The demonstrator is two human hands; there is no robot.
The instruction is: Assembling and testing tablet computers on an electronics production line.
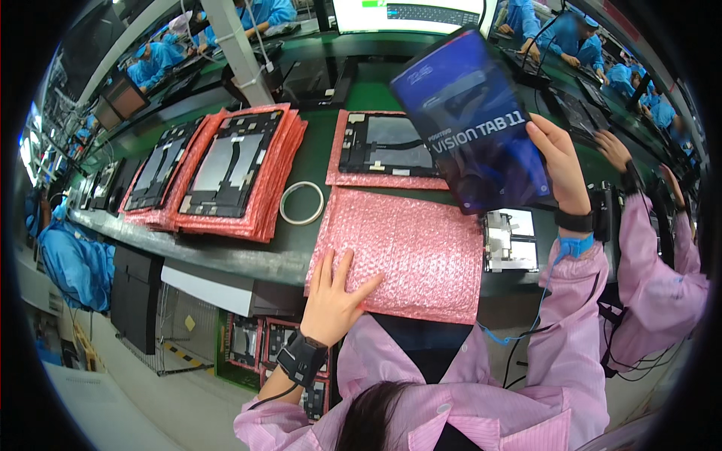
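My right hand [560, 161] grips the right edge of a thin tablet [477, 128] with a dark blue printed front, raised at a tilt above the bench. My left hand [335, 293] lies with fingers spread on the near left part of a pink bubble-wrap pouch [406, 248]. The pouch rests flat at the bench's near edge. Behind it, a tablet panel [387, 146] with its inner side up lies on another pink bubble-wrap sheet [346, 179], partly covered by the raised tablet. A small grey-and-white electronic part [511, 240] sits right of the pouch.
Stacks of pink bubble wrap [259, 203] topped with tablet panels [229, 165] stand at the left. A tape roll [301, 203] lies beside them. A metal post [237, 52] and a lit monitor [410, 15] rise behind. A co-worker's hand [613, 150] is close on the right.
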